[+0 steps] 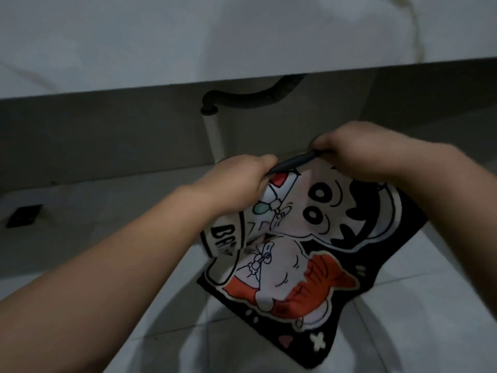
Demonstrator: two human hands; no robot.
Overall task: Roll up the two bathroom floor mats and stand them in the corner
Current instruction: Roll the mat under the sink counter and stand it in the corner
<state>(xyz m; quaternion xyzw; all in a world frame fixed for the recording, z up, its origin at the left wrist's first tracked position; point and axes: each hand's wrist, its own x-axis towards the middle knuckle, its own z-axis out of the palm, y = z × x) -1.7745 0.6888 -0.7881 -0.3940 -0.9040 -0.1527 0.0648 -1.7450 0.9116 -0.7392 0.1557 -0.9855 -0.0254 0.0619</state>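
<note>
A black floor mat with a cartoon print in white and orange lies on the pale tiled floor, its far edge lifted and curled over. My left hand pinches that far edge at its left part. My right hand grips the same edge further right, fingers closed around the dark rim. The mat's near end still rests flat on the tiles. Only one mat is in view.
A white counter slab overhangs the far side. Beneath it a grey corrugated drain hose joins a white pipe that runs down to the floor just behind the mat. A dark square floor drain sits at the left.
</note>
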